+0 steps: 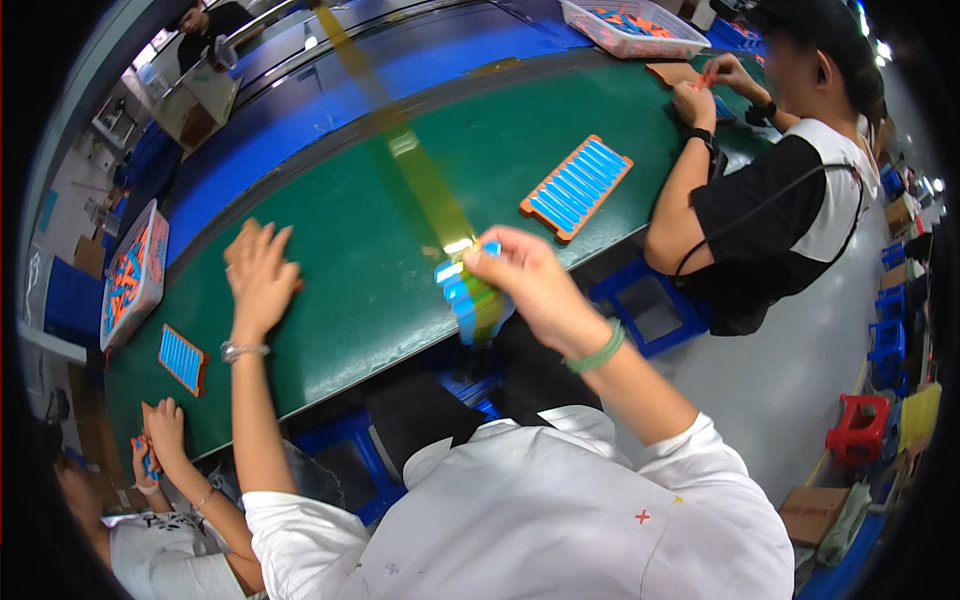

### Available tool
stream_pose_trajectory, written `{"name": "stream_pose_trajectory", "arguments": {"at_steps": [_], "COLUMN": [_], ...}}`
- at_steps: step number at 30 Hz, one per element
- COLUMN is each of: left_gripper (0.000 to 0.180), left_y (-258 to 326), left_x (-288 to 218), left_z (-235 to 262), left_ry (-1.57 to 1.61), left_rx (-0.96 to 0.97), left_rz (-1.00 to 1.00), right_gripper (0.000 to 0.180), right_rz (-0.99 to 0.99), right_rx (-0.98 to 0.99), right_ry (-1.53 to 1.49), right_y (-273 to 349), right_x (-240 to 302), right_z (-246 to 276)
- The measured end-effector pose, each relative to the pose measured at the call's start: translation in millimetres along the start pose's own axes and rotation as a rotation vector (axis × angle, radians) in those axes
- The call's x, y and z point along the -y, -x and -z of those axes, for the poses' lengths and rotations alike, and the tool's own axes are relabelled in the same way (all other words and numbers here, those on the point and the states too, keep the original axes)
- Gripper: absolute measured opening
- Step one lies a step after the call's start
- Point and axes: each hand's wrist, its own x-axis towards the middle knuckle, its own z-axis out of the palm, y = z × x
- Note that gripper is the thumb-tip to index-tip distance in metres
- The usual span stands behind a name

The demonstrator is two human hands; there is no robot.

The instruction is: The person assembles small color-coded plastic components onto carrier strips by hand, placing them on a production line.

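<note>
My right hand (535,285), with a green bangle at its wrist, is raised over the near edge of the green table. Its thumb and fingers pinch a bunch of blue pieces (462,297), blurred by motion. A translucent yellow strip (435,190) runs from the top of the view down across this bunch; whether the hand also grips it, I cannot tell. To the left, my left hand (260,280) reaches over the table with its fingers stretched out. Under its fingertips shows a brown-orange flat thing (236,250), mostly hidden by the hand.
An orange tray (578,190) with rows of blue pieces lies right of centre; a similar tray (183,360) lies far left. White baskets of orange and blue pieces stand left (136,275) and at the back (640,30). Co-workers sit on both sides. Blue stools (655,305) stand below.
</note>
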Motion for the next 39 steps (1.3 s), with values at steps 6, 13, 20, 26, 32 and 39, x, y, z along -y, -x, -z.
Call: {"name": "stream_pose_trajectory", "arguments": {"at_steps": [6, 13, 20, 26, 32, 39], "left_gripper": [0.056, 0.070, 0.100, 0.098, 0.113, 0.102], "left_y": [4, 3, -12, -7, 17, 7], "left_x": [44, -177, -312, -283, -170, -98], "left_z": [5, 4, -21, -2, 23, 25], "left_ry": [-0.025, 0.363, 0.468, 0.493, 0.574, 0.702], "left_rx": [-0.052, -0.132, -0.185, -0.042, 0.227, 0.176], "left_rz": [0.219, -0.472, -0.596, -0.540, -0.474, -0.273], "right_gripper": [0.021, 0.020, 0.017, 0.017, 0.014, 0.010], "right_rz": [-0.145, -0.039, -0.044, -0.076, -0.117, -0.178], "right_rx": [-0.035, 0.018, 0.036, -0.040, -0.038, 0.021], "right_ry": [-0.161, -0.087, -0.153, -0.140, -0.074, -0.118], "right_y": [85, 97, 102, 99, 94, 88], "right_x": [-33, -10, -1, -7, -15, -30], "right_z": [-6, -3, -17, -7, -3, -7]}}
